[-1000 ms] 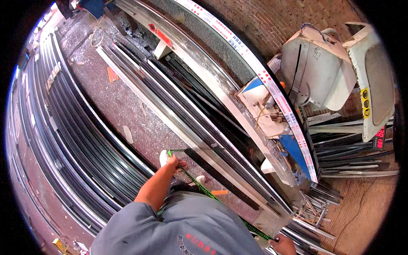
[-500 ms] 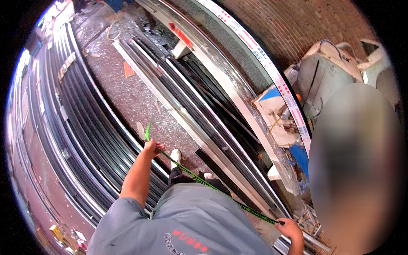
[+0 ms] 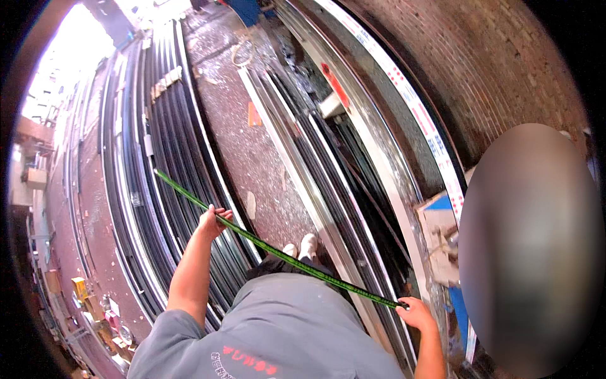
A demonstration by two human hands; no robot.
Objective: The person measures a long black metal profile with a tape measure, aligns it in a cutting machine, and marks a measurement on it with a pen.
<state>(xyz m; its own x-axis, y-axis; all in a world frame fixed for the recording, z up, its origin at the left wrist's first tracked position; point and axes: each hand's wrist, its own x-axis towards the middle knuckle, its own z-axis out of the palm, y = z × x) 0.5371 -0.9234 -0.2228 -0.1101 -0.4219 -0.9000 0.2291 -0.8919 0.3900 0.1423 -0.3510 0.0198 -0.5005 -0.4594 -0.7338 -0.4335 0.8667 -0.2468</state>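
Note:
A green measuring tape with dark markings (image 3: pixel 309 270) runs taut across my body, from upper left to lower right. My left hand (image 3: pixel 213 222) pinches it, a few fingers held loosely apart. Past that hand a straight length of the tape reaches over the dark metal profiles (image 3: pixel 173 132) on the left. At the other end my right hand (image 3: pixel 416 314) is closed around a dark piece where the tape meets the fingers, mostly hidden by them. My white shoes (image 3: pixel 308 243) show on the floor below the tape.
More long profiles (image 3: pixel 372 252) lie in a stack to my right. Beyond them stands a long panel edged with printed white strip (image 3: pixel 420 120), along a brick wall (image 3: pixel 505 69). Cardboard (image 3: pixel 437 237) sits at right, near a blurred area. Small boxes (image 3: pixel 79 288) are at lower left.
The view has turned, shifting the surroundings rightward. The tape's free end, short and bent upward before, now extends straight and longer past my left hand. My right hand is higher and further left in view.

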